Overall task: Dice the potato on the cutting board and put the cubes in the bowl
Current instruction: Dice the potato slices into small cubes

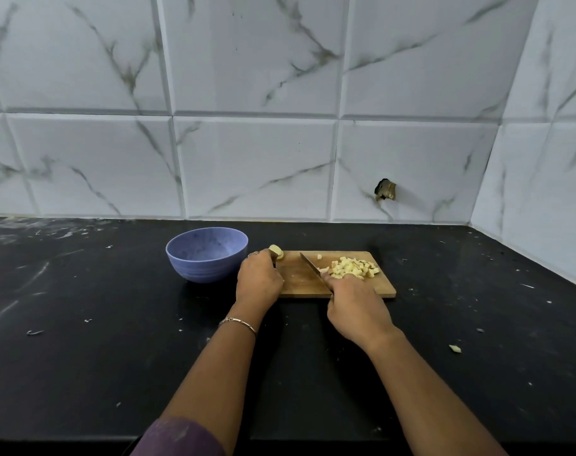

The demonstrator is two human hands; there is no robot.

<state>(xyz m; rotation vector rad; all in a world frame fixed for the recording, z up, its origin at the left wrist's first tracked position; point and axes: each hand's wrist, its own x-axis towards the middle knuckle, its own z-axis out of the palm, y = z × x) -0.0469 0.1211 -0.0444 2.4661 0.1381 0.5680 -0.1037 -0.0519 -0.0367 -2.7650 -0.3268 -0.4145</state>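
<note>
One potato remnant [276,251] uncut, small and rounded, pale yellow with tan skin, pinched by the left hand [258,278] at the left end of the cutting board [300,279], just beside the empty blue bowl [207,258]. Probably light, firm, slick on cut faces; best laid flat-side down, gripped over the rounded back. Pile of pale cubes [354,267] at the board's right end. Right hand [352,301] clamped round the knife [309,266] handle, blade angled across the board.

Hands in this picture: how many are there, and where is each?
2. The left hand holds a pale potato chunk at the left end of the rectangular wooden cutting board; the right hand grips a steel knife beside the diced potato pile. None seems hidden.
</note>
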